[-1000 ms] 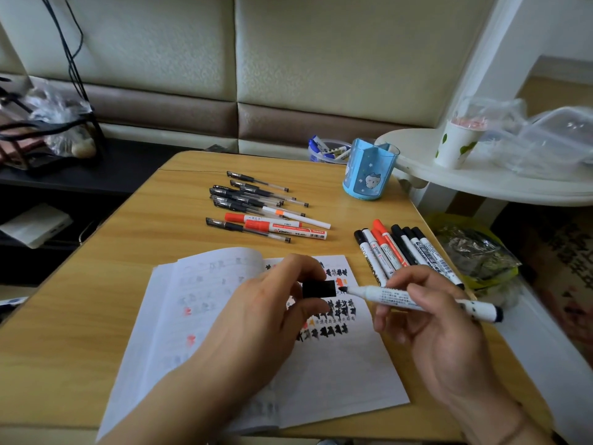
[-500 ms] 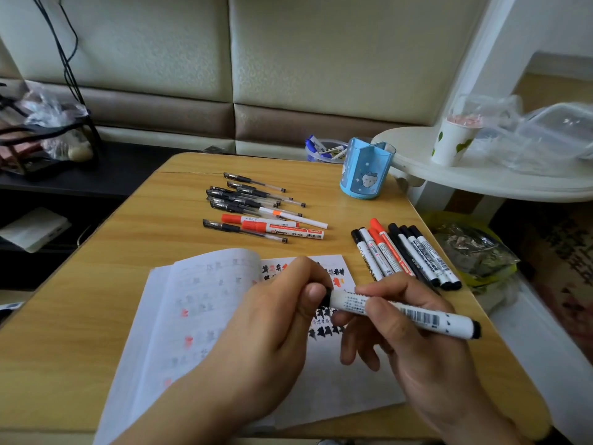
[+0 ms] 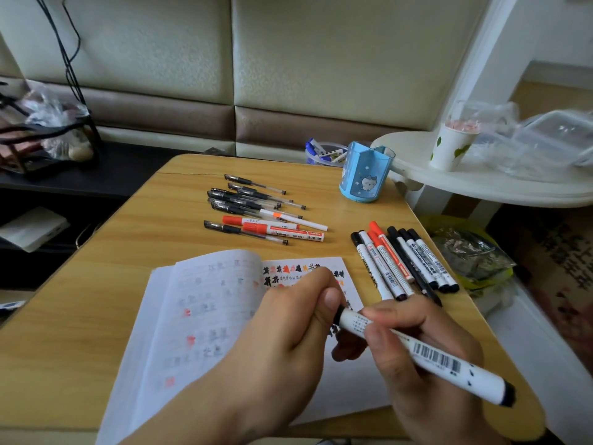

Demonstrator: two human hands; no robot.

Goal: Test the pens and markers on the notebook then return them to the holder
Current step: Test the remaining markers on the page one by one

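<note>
My right hand grips a white marker with a barcode on its barrel. My left hand pinches the marker's black cap, which sits on the marker's tip. Both hands hover over the open notebook, whose right page carries black and red test marks. Several black and red markers lie in a row to the right of the notebook. Several gel pens and red markers lie beyond the notebook. The blue pen holder stands at the table's far right.
The wooden table drops off close on the right. A white side table with a paper cup and plastic containers stands at the right. A crumpled bag sits below it. A dark shelf lies at the left.
One second ago the cap was off, held apart from the tip in my left hand. The two hands came together and the cap now sits on the marker's tip.
</note>
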